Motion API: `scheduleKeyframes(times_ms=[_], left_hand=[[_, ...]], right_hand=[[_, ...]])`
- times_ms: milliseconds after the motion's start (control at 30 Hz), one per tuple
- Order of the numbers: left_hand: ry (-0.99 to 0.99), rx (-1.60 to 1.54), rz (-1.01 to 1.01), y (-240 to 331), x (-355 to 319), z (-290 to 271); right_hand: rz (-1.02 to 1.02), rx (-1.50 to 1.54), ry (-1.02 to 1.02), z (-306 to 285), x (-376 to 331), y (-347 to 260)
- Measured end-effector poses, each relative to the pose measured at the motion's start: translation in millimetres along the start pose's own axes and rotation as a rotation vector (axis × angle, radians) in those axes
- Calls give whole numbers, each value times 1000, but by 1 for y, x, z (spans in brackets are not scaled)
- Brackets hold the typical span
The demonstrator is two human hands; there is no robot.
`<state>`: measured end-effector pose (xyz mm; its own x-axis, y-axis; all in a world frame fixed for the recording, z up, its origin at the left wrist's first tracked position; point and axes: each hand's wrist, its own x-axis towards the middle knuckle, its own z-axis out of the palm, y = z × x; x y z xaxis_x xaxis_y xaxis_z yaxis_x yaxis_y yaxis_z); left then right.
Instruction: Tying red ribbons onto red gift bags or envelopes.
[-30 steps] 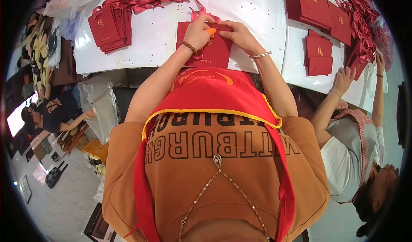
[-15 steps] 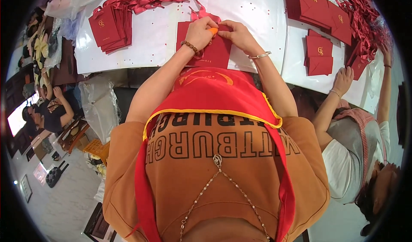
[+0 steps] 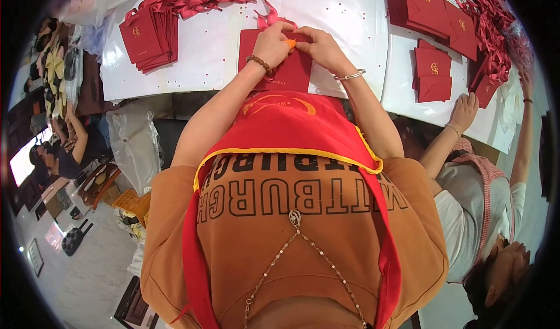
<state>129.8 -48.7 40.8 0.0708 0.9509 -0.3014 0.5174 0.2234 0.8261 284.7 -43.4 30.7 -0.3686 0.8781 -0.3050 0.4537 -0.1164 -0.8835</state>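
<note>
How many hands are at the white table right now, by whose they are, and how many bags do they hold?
Wearer's hands: 2, left hand and right hand
Co-worker's hands: 2, near hand and far hand
Total hands: 4
Bags held: 1, the red bag pinched by both of the wearer's hands

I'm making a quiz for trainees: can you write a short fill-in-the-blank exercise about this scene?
1. Both hands, left hand and right hand, rest on a flat ____ bag.
2. The bags lie on a ____ table.
3. The left wrist wears a ____ bracelet.
4. A stack of bags lies to the person's ____.

Missing words: red; white; beaded; left
</note>
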Motion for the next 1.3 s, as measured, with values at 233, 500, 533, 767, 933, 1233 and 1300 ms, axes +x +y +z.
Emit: scheduleKeyframes(times_ms=[233,500,533,767,933,1233,1300], left_hand=[[-57,-202,-156,9,-7,-2],[17,-338,-207,11,-11,5],[7,-405,-232,9,-11,5],[124,43,112,-3,-12,10],[145,44,131,11,-20,10],[46,-216,-89,-3,-13,5],[95,-14,17,-2,-14,8]], right_hand=[[-25,-41,56,-6,-5,-1],[-151,-190,107,-7,-6,-4],[-153,-190,107,-8,-8,-5],[-130,-106,113,-6,-11,-6],[-161,-128,129,-6,-16,-8],[-128,-77,104,-2,-11,-10],[-121,-98,100,-2,-10,-10]])
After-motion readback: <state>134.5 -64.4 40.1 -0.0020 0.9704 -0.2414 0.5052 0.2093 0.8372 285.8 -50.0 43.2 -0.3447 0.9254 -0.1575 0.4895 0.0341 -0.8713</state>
